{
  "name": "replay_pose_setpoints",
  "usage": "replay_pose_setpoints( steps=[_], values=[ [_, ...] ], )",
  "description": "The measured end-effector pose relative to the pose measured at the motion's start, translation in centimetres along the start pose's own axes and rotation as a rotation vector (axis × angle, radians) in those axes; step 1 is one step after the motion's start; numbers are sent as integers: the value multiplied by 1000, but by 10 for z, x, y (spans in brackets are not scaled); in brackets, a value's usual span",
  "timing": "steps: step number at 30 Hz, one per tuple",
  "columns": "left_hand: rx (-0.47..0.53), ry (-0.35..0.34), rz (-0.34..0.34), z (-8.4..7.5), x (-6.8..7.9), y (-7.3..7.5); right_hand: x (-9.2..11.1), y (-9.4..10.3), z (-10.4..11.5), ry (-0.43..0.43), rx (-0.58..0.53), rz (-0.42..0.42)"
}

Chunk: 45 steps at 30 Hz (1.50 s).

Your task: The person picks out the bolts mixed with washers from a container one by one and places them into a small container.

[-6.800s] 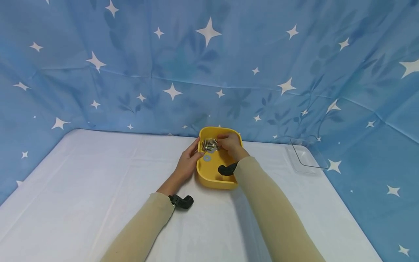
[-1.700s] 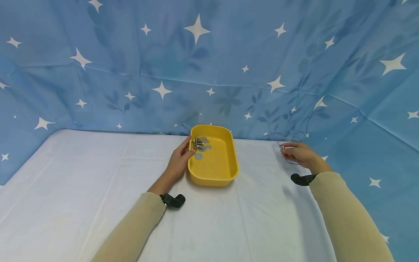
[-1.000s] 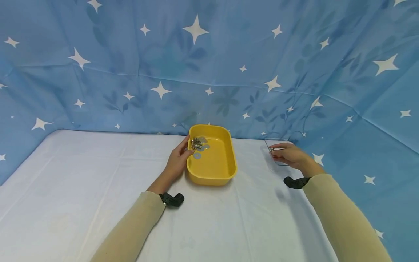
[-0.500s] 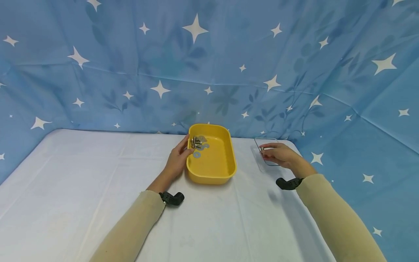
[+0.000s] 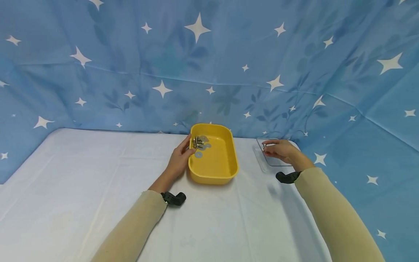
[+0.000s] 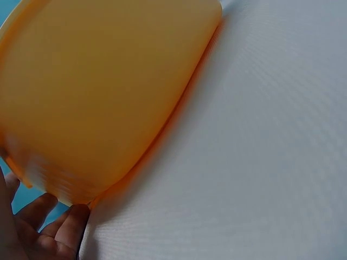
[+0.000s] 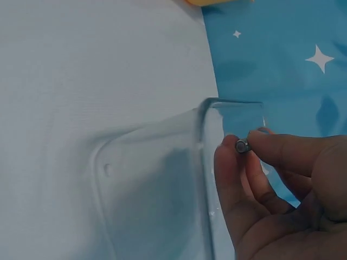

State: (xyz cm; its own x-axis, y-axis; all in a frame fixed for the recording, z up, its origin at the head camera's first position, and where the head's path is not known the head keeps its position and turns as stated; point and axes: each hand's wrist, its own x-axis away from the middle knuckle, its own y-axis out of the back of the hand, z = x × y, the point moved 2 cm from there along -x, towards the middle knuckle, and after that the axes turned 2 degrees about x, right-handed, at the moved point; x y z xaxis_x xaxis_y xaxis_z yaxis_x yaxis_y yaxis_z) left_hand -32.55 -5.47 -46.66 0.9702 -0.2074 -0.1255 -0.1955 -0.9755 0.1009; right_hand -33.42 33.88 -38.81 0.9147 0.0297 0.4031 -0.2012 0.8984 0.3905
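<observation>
A yellow tray [image 5: 216,160] stands near the back edge of the table. My left hand [image 5: 178,160] grips its left wall, with the thumb over the rim and the fingers outside; in the left wrist view the fingers [image 6: 70,227] reach the tray's outer wall [image 6: 108,92]. Several metal bolts [image 5: 197,142] and flat washers [image 5: 198,155] lie inside at the left. To the right, a clear plastic container [image 5: 262,162] stands on the table. Above it my right hand [image 5: 281,151] pinches a small metal bolt [image 7: 242,145] between thumb and fingers, close to the container's rim [image 7: 203,162].
A white cloth [image 5: 98,182] covers the table. Behind and to the right hangs a blue curtain [image 5: 183,72] with white stars. The clear container stands near the table's back right corner.
My right hand has left the yellow tray and gone right to the clear container, carrying a bolt. The container has shifted left, closer to the tray. My left hand keeps its grip.
</observation>
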Motion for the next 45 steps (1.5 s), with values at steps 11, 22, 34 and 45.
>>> replay_pose_setpoints(
  steps=[11,22,34,45],
  values=[
    [-2,10,-6,0,-1,0,-18,8,0,-14,135,-27],
    [16,-9,0,1,-2,-1,-31,-1,-15,-7,183,-62],
    [11,-7,-15,-1,-1,1,-35,-7,-19,-1,237,-69],
    [18,-3,-11,-1,-2,2,-35,-11,-17,0,261,-78]
  ],
)
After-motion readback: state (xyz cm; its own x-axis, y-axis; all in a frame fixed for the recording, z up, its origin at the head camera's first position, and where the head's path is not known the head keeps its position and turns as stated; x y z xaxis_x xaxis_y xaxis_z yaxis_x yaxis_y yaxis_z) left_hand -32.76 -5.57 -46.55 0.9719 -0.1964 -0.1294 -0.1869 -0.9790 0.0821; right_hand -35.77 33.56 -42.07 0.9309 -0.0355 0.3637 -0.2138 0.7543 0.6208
